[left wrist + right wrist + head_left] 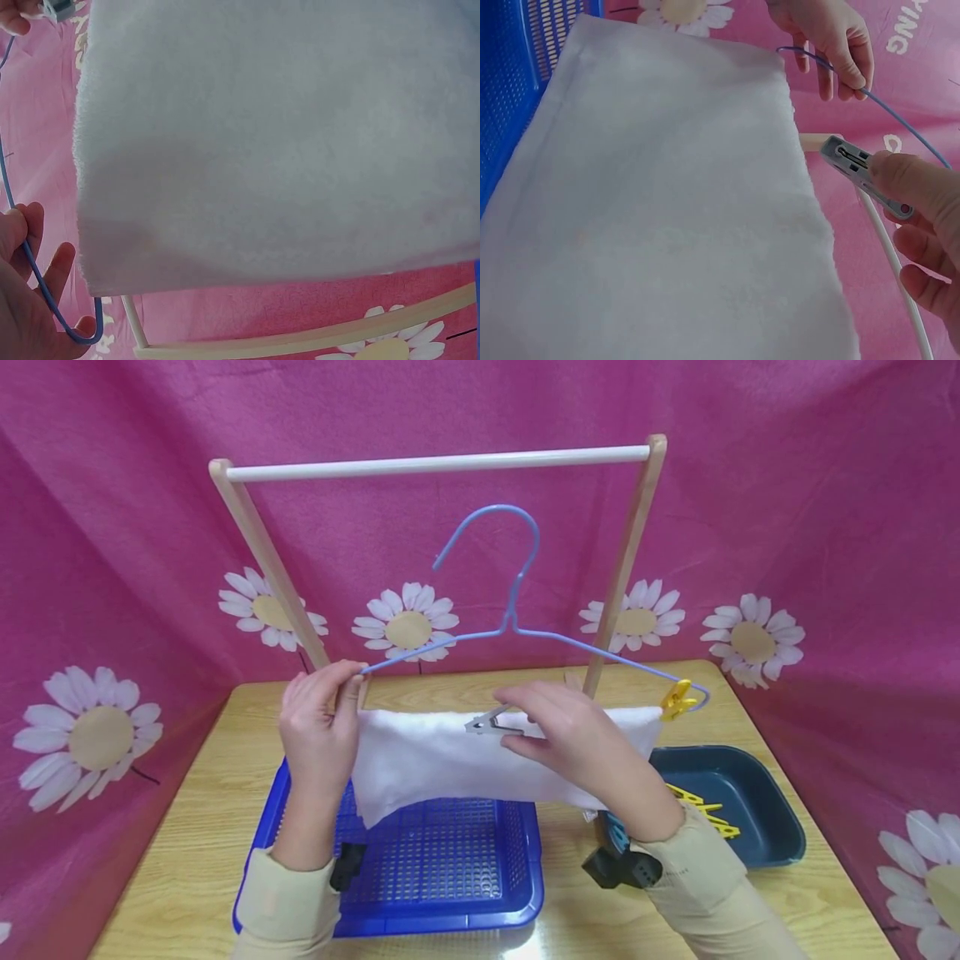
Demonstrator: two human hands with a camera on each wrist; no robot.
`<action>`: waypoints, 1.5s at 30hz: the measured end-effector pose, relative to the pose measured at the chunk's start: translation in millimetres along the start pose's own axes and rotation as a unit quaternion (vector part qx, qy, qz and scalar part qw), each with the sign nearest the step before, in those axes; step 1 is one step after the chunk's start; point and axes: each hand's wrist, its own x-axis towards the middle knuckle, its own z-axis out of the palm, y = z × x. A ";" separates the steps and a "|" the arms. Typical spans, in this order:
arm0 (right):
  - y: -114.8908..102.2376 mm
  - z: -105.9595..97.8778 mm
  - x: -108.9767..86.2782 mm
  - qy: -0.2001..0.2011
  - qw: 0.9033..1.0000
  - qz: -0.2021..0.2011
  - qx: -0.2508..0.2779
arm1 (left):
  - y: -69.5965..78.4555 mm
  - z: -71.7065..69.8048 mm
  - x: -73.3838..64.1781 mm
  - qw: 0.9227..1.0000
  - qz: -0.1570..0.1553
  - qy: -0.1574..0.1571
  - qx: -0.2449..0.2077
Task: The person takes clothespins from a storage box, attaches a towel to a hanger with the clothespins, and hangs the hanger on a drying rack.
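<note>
My left hand (318, 722) pinches the left end of a blue wire hanger (562, 637), whose hook points up. A white towel (435, 760) hangs from the hanger's lower bar. On the right end of that bar, a yellow clothespin (677, 700) clips the towel. My right hand (570, 727) holds a grey clothespin (491, 724) between thumb and fingers, in front of the towel's upper edge. The right wrist view shows this grey clothespin (866, 176) beside the towel's edge, apart from the hanger wire.
Below the towel sits a blue plastic basket (536, 893). To the right, a dark green tray (780, 827) holds several yellow clothespins (705, 810). Behind the hanger stands a wooden rack with a white rail (435, 465). A pink flowered cloth (847, 510) surrounds the table (187, 827).
</note>
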 end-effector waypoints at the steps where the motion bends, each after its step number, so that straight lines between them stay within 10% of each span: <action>1: -0.2 0.2 0.5 0.000 1.000 0.001 0.000 | 0.0 0.0 -0.2 1.000 0.001 -0.002 0.001; 45: 1.0 24.2 14.2 0.028 0.999 -0.019 0.023 | 6.5 11.9 -7.0 1.000 0.005 -0.011 -0.012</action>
